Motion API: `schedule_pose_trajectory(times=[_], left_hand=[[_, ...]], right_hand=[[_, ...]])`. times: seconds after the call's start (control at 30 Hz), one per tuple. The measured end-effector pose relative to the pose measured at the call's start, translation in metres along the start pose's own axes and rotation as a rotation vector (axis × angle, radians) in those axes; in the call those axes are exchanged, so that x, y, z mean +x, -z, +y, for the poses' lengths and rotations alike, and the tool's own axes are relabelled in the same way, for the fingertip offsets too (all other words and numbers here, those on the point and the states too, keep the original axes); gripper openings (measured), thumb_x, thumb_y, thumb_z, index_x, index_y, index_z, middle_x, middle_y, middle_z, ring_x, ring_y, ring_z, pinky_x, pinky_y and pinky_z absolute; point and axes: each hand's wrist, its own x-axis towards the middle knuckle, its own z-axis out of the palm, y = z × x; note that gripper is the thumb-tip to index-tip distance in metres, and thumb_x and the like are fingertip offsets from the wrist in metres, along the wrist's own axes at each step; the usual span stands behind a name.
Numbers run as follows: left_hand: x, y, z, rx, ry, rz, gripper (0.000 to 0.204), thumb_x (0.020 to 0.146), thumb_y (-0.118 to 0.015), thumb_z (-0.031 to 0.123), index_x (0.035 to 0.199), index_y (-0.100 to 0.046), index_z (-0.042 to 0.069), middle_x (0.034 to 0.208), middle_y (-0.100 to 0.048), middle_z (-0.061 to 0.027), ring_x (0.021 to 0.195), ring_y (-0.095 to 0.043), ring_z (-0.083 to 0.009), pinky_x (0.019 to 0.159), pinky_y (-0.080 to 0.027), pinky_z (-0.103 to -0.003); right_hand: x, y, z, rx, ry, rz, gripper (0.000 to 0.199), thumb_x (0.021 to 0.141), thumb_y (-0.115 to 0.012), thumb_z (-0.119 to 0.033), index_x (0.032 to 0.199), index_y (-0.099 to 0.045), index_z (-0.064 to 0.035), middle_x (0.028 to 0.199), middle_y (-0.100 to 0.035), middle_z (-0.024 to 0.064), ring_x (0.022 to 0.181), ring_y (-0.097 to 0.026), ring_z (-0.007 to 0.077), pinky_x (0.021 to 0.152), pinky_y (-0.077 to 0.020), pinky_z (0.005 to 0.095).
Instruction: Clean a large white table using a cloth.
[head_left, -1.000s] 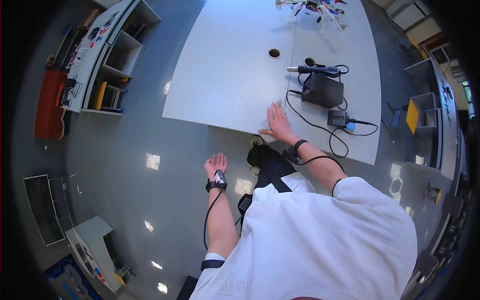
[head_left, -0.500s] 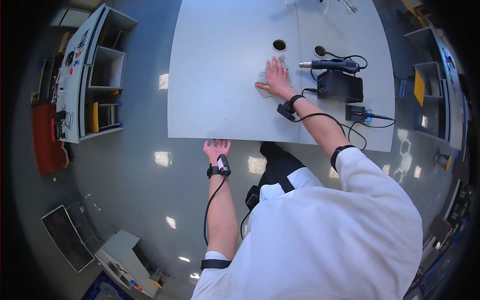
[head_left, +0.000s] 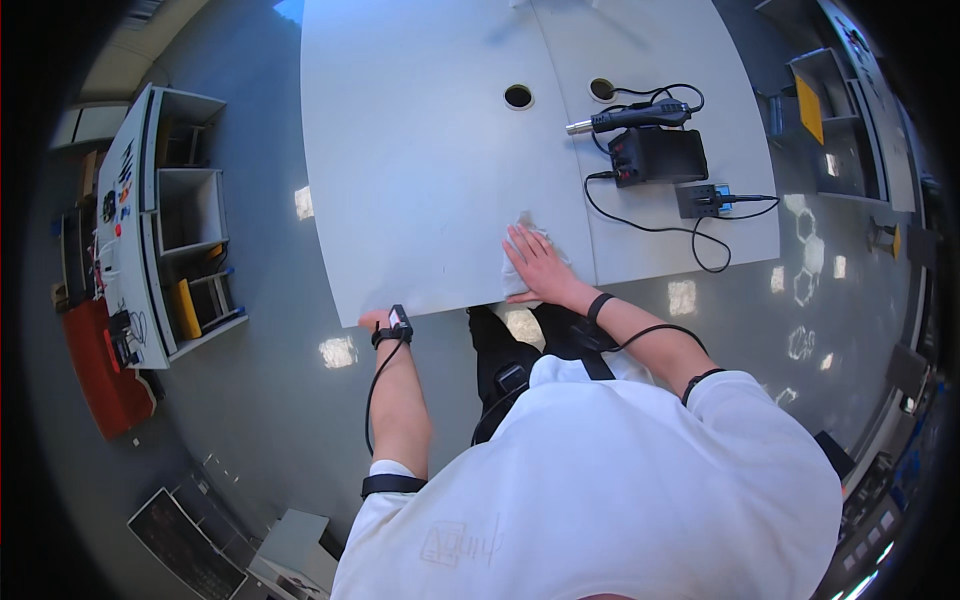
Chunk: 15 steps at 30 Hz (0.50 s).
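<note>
My right hand (head_left: 540, 266) lies flat with its fingers stretched out, pressing a pale crumpled cloth (head_left: 524, 228) against the white table (head_left: 420, 180) near its front edge. Parts of the cloth show beyond the fingertips and beside the palm. My left hand (head_left: 374, 320) is at the table's front left corner; its fingers are mostly hidden behind the wrist and a small device, so their pose is unclear. Further back on the right lies a black hot air gun (head_left: 640, 116) with a metal nozzle, resting by its black box-shaped station (head_left: 660, 155).
A black power adapter (head_left: 704, 200) with a looping cable sits on the table's right side. Two round cable holes, one of them the left hole (head_left: 518, 97), pierce the tabletop. Open shelving (head_left: 190, 205) stands at left, and a red seat (head_left: 105, 370) beside it.
My right hand has drawn the cloth toward me, from beside the hot air gun to the front edge. My left hand has shifted left along the edge to the corner.
</note>
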Motion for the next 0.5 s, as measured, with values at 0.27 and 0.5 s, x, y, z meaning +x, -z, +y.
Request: schedule_pose_trajectory(times=[0.27,0.5], left_hand=[[-0.036,-0.02,0.037,0.276,0.009,0.306,0.071,0.093,-0.019,0.048,0.116,-0.053,-0.009,0.117,-0.059,-0.0234,0.102,-0.061,-0.0377,0.098,-0.044,-0.042],[-0.053,-0.055,0.012,0.837,-0.112,0.515,0.061,0.094,-0.021,0.042,0.116,-0.051,-0.006,0.109,-0.063,-0.0233,0.094,-0.064,-0.036,0.092,-0.048,-0.042]], right_hand=[[0.058,0.003,0.066,-0.135,-0.141,-0.055,0.109,0.067,-0.068,-0.065,0.143,-0.024,0.0004,0.15,-0.019,0.023,0.14,-0.016,0.0392,0.11,-0.0199,0.0536],[0.144,0.019,0.15,-0.364,-0.31,0.149,0.105,0.074,-0.057,-0.07,0.142,-0.025,0.0027,0.148,-0.02,0.0254,0.139,-0.016,0.0402,0.11,-0.0189,0.0534]])
